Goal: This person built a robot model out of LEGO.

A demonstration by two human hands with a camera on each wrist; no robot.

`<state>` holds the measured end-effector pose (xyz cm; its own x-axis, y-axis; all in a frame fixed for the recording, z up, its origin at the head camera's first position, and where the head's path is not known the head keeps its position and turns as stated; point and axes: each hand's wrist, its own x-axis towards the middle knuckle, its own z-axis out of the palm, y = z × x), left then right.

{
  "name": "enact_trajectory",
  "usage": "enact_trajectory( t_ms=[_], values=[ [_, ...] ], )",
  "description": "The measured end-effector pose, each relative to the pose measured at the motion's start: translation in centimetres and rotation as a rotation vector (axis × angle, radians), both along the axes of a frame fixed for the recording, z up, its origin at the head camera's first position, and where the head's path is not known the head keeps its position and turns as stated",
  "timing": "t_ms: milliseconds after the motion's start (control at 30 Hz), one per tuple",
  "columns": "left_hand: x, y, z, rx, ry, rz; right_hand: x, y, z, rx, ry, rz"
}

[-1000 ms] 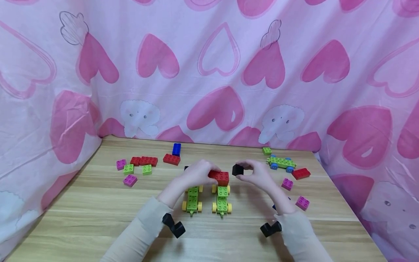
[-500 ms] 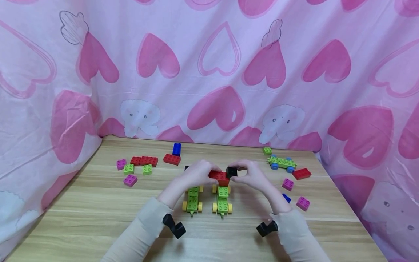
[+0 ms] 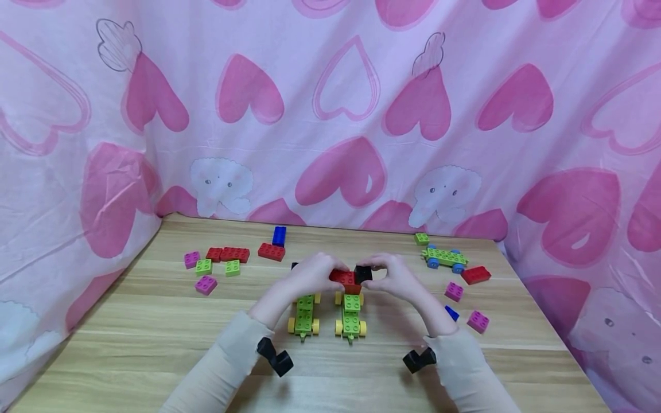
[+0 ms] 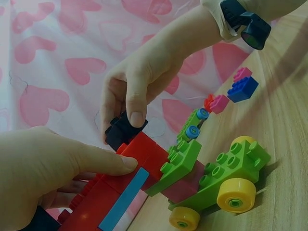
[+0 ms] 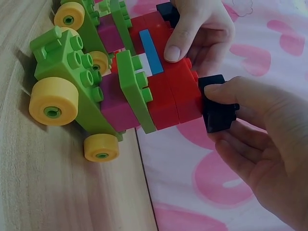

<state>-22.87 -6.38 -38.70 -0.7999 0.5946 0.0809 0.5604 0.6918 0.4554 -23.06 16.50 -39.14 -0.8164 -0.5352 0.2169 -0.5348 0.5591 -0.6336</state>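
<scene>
Two lime-green toy car bases with yellow wheels, the left base (image 3: 303,324) and the right base (image 3: 351,326), stand side by side. Red bricks (image 5: 175,94) top the right base above a green plate (image 5: 135,91) and a purple brick (image 5: 118,103). My left hand (image 3: 312,275) grips the red bricks, thumb on the near side above a light-blue strip (image 4: 124,198). Between thumb and fingers, my right hand (image 3: 395,277) pinches a black brick (image 5: 215,113) against the top right end of the red bricks. A second black brick (image 5: 167,13) shows beyond my left hand.
Red, pink and green bricks (image 3: 232,267) lie at the left, with a blue brick (image 3: 279,236) behind. A green car base with blue wheels (image 3: 445,258) stands back right. Near it lie a red brick (image 3: 475,275), pink bricks (image 3: 478,321) and a blue piece (image 3: 451,312).
My right hand has moved left with the black brick, from beside the red bricks onto their right end. My left hand has kept its grip in place.
</scene>
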Motion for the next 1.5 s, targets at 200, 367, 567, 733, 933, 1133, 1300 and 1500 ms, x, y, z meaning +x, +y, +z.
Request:
enact_trajectory(
  t_ms=[200, 367, 567, 733, 933, 1133, 1300, 1500],
  values=[
    [0.01, 0.05, -0.04, -0.004, 0.001, -0.004, 0.11, -0.16, 0.15, 0.024, -0.002, 0.002],
    [0.02, 0.10, -0.11, -0.009, 0.007, -0.005, 0.08, -0.27, 0.27, 0.048, 0.006, 0.002],
    [0.01, 0.12, -0.18, -0.003, 0.003, -0.007, 0.01, -0.35, 0.32, 0.077, 0.047, 0.011],
    [0.07, 0.10, -0.06, -0.003, 0.001, -0.001, 0.02, -0.46, 0.22, 0.070, 0.071, 0.022],
    [0.07, 0.09, 0.00, -0.004, -0.005, 0.006, 0.00, -0.56, 0.15, 0.054, 0.080, 0.028],
    [-0.09, 0.10, -0.07, 0.002, -0.010, -0.005, -0.07, -0.49, 0.05, 0.062, 0.093, 0.018],
    [-0.28, 0.06, -0.13, 0.007, -0.010, -0.019, 0.00, -0.58, 0.08, 0.066, 0.085, 0.010],
    [-0.23, -0.05, 0.09, 0.043, -0.043, -0.035, -0.06, -0.54, -0.02, 0.072, 0.080, 0.025]
  ],
)
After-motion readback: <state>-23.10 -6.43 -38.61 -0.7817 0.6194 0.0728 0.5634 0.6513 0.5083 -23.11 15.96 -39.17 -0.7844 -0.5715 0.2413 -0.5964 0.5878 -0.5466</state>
